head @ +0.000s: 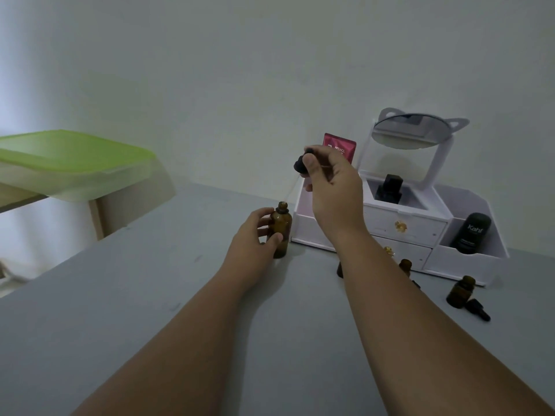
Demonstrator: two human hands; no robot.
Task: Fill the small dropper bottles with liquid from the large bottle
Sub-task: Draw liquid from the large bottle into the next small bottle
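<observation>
Head | right hand [332, 187] lifts dropper [301, 165] | pipette blurred | left hand [255, 235] steadies large bottle [281, 231]

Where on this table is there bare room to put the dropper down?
Free: grey tabletop left of the large bottle and left hand, and between the forearms. Crowded: right, where small bottles and a loose dropper cap sit before the white organizer.

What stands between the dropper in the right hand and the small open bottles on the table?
Mainly the person's own right forearm. The right hand holds the dropper above the large bottle, which the left hand steadies. The small bottles stand to the right, and the forearm partly covers two of them. No other object blocks the path.
</observation>
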